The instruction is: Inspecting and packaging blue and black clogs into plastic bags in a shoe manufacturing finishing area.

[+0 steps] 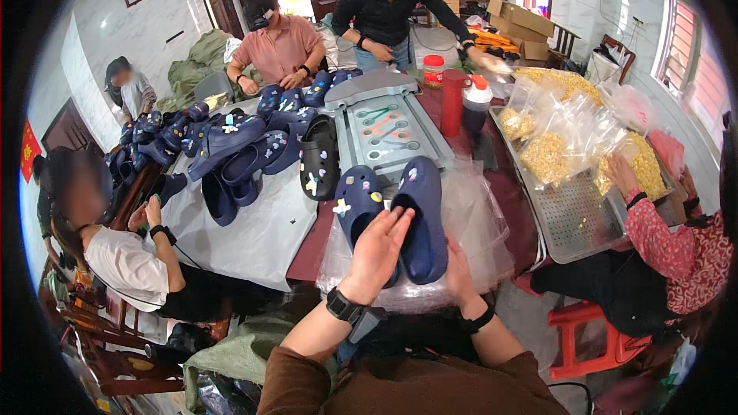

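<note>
A pair of navy clogs stands in front of me on clear plastic bags, toes pointing away. The left clog (356, 194) carries small charms on its top; the right clog (429, 223) is tilted, its opening turned to the left. My left hand (377, 250) has its fingers stretched out at the right clog's opening and hides part of the left clog. Along the outer side of the right clog lies my right hand (460, 273), its visible fingers straight and some hidden. A black clog with charms (319, 157) sits beside a grey tray (357, 134) holding coloured strap-like pieces.
Many navy clogs (231, 134) cover the table to the left. A red bottle (453, 104) and a dark-liquid bottle (477, 100) stand at right. Beyond them, a perforated metal tray (576, 223) bears bagged yellow pieces (550, 157). Several people work around the table. A red stool (588, 330) stands right.
</note>
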The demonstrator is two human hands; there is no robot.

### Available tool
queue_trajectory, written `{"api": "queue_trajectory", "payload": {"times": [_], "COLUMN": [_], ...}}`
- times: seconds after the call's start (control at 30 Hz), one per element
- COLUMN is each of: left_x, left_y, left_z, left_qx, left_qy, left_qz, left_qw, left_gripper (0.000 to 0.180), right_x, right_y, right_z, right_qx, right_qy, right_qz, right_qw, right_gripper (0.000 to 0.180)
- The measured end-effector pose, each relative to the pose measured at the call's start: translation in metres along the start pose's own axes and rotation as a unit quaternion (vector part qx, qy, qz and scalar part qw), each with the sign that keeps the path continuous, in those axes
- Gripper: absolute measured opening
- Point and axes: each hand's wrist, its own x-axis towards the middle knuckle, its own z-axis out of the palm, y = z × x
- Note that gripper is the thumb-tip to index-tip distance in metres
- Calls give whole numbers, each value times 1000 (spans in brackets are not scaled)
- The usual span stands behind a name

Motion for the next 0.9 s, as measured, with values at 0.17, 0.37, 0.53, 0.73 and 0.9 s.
{"api": "queue_trajectory", "payload": {"times": [0.17, 0.37, 0.53, 0.73, 0.9], "left_x": [-23, -56, -61, -59, -66], "left_y": [14, 36, 17, 6, 13], "left_z": [-24, -67, -89, -102, -92], "left_qx": [287, 747, 813, 848, 820], "left_qy": [-70, -38, 4, -19, -15], "left_qz": [16, 286, 299, 244, 278], "left_qw": [955, 599, 500, 470, 501], "left_gripper": [38, 55, 73, 78, 65], "right_x": [-6, -21, -21, -30, -35], "right_y": [-10, -36, -42, -60, -76], "right_z": [-13, -9, -9, -8, 4], "right_qx": [22, -77, -245, -168, -93], "right_qy": [62, 46, 0, -11, -42], "right_qz": [-75, -5, -45, -15, -18], "right_qw": [995, 996, 968, 986, 995], "right_gripper": [46, 75, 75, 67, 66]}}
